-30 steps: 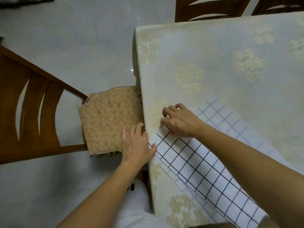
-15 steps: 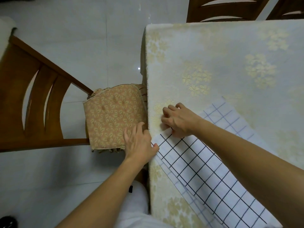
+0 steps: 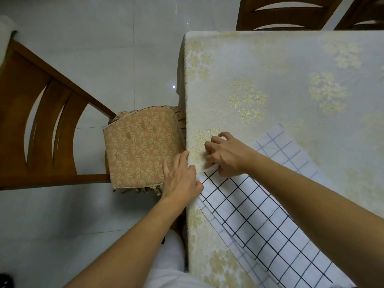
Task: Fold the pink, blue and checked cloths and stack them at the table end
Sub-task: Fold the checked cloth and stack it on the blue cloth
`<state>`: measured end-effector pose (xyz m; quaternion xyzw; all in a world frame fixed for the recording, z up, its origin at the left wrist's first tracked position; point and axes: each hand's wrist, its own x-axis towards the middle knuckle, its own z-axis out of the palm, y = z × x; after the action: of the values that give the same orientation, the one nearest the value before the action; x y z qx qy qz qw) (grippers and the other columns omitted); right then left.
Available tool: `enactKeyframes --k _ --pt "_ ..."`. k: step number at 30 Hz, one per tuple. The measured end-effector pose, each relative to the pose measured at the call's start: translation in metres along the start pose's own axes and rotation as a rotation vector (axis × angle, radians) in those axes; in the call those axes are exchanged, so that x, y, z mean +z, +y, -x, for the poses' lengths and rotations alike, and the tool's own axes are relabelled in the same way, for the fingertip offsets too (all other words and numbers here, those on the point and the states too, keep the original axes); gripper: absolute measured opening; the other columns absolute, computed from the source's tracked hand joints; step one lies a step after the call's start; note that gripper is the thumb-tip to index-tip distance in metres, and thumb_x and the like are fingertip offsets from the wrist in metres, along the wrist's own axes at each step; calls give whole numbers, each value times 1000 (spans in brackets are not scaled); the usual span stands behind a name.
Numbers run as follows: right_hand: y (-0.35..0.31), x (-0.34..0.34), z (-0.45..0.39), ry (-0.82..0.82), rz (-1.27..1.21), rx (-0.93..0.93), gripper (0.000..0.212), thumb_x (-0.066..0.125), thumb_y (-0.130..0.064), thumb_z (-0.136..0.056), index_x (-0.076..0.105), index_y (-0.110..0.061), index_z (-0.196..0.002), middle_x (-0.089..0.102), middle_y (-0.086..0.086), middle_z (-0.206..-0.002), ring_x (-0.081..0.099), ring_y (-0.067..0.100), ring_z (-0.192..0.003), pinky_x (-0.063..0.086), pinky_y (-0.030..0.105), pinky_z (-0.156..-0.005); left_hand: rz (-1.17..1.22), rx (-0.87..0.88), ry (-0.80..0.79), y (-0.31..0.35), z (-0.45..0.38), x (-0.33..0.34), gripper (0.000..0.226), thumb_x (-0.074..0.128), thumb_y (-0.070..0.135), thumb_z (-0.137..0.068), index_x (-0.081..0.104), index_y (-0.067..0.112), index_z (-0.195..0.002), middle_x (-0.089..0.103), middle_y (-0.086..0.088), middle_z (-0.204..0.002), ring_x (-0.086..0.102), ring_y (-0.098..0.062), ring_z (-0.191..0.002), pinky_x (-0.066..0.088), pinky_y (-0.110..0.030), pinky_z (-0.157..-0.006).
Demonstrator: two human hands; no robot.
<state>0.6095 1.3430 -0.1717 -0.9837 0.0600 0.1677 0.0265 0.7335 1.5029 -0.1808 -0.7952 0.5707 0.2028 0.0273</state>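
Note:
The checked cloth (image 3: 255,217), white with a dark grid, lies folded in a long band across the near left part of the table, a paler layer showing beneath it. My right hand (image 3: 226,154) pinches the band's far corner with curled fingers. My left hand (image 3: 182,179) sits at the table's left edge, its thumb on the cloth's left corner and its fingers extended over the edge. No pink or blue cloth is in view.
The table (image 3: 270,80) wears a pale floral tablecloth. A wooden chair (image 3: 41,132) with a patterned seat cushion (image 3: 141,146) stands close against the table's left side. Two more chair backs (image 3: 286,15) show beyond the far edge. White tiled floor lies to the left.
The view has shifted a little. Both hands stay at the cloth's far left end, and my right hand's fingers have spread and lifted slightly while holding the corner.

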Motion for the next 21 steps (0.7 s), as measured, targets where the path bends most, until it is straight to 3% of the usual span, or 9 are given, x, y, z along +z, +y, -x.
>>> enactKeyframes --k 8,12,15,21 --pt "10 12 15 116 60 54 12 61 -23 -82 71 -17 -87 61 1 -107 56 23 -98 42 54 -102 37 51 115 -3 2 5 20 58 32 -82 68 17 -89 35 -6 -153 31 -22 -139 15 -57 -117" --pt "14 9 19 230 38 76 22 52 -25 -90 72 -17 -83 63 4 -107 58 26 -99 40 57 -102 36 54 126 -6 -3 4 17 60 30 -82 69 17 -88 38 -5 -150 34 -21 -137 18 -56 -116" --pt "18 1 22 281 36 106 12 67 -20 -86 73 -15 -77 65 7 -105 60 28 -97 42 58 -101 66 50 188 -8 -12 -3 12 64 28 -79 69 17 -82 45 -6 -145 39 -21 -134 23 -54 -114" --pt "31 -15 37 358 44 237 3 76 -15 -82 74 -14 -79 65 8 -102 62 30 -94 43 57 -100 102 72 275 -4 -39 -33 10 65 28 -80 66 19 -84 53 -3 -133 46 -22 -125 23 -49 -113"
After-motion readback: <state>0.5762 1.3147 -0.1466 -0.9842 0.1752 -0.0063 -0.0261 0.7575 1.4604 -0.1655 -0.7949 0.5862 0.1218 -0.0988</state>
